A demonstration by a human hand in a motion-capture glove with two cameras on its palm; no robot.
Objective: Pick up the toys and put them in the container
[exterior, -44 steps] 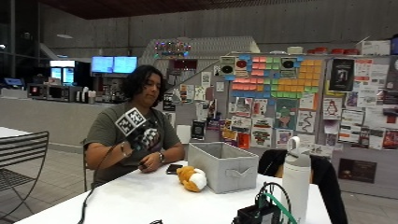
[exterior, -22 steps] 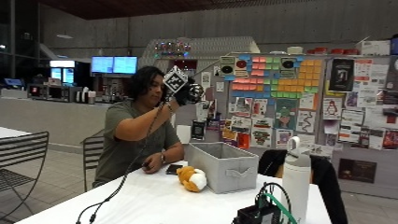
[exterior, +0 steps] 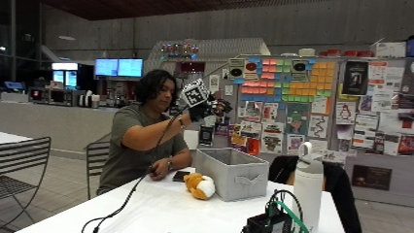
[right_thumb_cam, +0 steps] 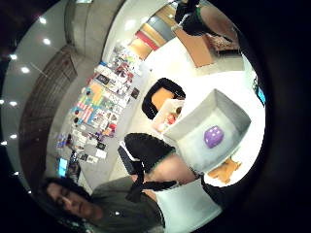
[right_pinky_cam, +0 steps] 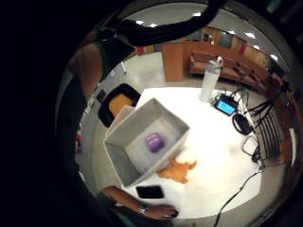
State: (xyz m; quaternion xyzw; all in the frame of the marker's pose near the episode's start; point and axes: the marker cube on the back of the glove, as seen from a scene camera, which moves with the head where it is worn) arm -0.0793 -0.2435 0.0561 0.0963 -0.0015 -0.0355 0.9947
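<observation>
Inside the square grey fabric container (right_pinky_cam: 142, 142) lies a purple cube (right_pinky_cam: 154, 141).

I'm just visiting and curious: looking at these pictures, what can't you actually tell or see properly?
- Gloved right hand: raised above the grey container; too small in the outside view to tell its grip.
- Purple toy: lies in the container; the container's wall hides it in the outside view.
- Orange and white toy: beside the container; the palm views show only an orange patch at its edge.

Black-gloved right hand (exterior: 208, 109), olive short-sleeved shirt (exterior: 132, 145), wristwatch (exterior: 169, 164).
</observation>
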